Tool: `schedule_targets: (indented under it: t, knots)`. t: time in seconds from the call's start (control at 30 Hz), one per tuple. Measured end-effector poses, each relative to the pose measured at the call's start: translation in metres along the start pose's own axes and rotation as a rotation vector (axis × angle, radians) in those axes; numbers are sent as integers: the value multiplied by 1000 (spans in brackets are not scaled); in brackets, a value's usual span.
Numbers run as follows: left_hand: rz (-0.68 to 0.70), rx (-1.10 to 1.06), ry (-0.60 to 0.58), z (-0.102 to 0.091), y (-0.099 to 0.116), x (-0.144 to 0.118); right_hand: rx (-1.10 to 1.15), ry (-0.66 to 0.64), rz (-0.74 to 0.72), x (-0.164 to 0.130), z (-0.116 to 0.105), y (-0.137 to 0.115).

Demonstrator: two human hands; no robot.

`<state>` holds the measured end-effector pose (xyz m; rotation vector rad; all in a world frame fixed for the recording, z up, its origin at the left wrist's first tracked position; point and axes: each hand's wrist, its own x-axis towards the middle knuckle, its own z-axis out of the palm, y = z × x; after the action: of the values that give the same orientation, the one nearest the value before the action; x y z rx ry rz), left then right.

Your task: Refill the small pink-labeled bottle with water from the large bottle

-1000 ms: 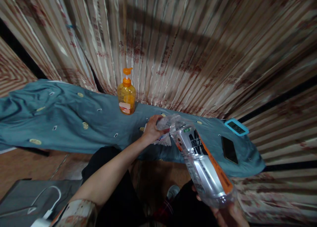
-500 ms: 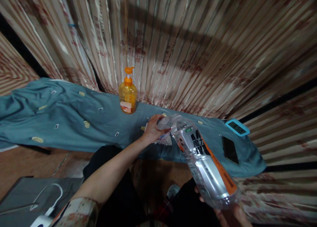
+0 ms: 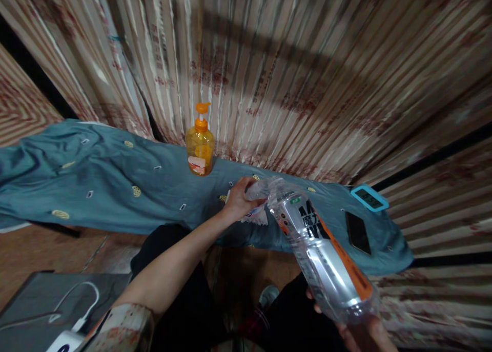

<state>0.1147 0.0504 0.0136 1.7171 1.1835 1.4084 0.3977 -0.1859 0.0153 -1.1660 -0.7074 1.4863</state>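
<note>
- The left hand [image 3: 240,201] has its grip closed around the neck end of a big clear plastic bottle [image 3: 321,252], fingers wrapped over the mouth so the cap cannot be made out.
- The right hand [image 3: 365,334] props the bottle's base from below at the lower right edge of the view; its grip is mostly out of view, so I cannot tell how far the fingers close.
- The bottle lies tilted in the air, neck up toward the worktop [image 3: 115,188], base down toward the person's lap.
- Its label has a silver panel, a black block with large white letters including an "M" and Chinese characters, and an orange stripe along one side; the small print is too blurred to read.
- A white printed scrap [image 3: 258,218] lies on the worktop just under the left hand.
- The worktop is covered with a teal cloth dotted with small yellow and white marks.
- An orange pump bottle [image 3: 199,146] with a red and white label stands upright at the back, near the striped curtain [image 3: 292,65].
- To the right lie a dark phone [image 3: 357,232] and a blue-framed digital clock [image 3: 369,198], digits unreadable.
- A white cable [image 3: 77,303] rests on a grey surface at lower left.
</note>
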Motion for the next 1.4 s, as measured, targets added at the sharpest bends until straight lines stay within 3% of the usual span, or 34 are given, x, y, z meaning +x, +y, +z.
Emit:
schedule_targets:
  t: [0.17,0.47,1.17,1.4]
  knots:
    - [9,8,-2,0,-1,0,-15,34,-22,-1,10,-3]
    - [9,-4,-5,1,-2,-1,19,2,7,0,-5,-2]
    - [-24,-3,-3,1,1,-1,47,11,-16,1,-2,3]
    - [-34,-10,-11,0,1,-1,23,-74,0,3,4,-5]
